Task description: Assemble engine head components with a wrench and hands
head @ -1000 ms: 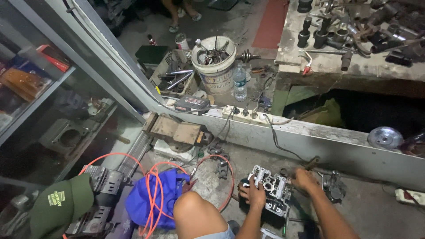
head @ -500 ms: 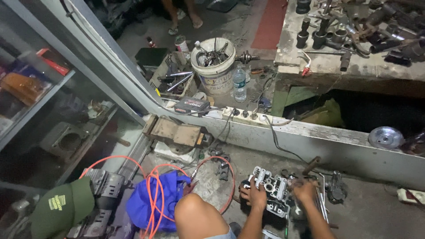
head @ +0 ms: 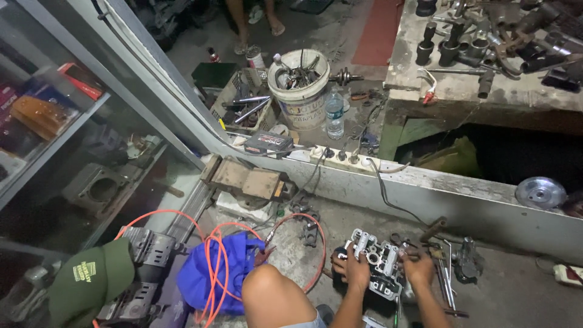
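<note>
Gripping both ends, the metal cylinder head point(head: 378, 260) on the floor should be steadied squarely; the left hand point(head: 353, 269) and right hand point(head: 419, 268) appear closed around it, though fingers are partly hidden.

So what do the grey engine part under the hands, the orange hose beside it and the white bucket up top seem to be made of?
Grey ribbed engine part, held by left hand and right hand: likely cast metal, dull grey with machined bores. Thin orange looped hose: probably flexible plastic or rubber, since it coils loosely. Round white bucket: apparently plastic, smooth and grimy.
</note>
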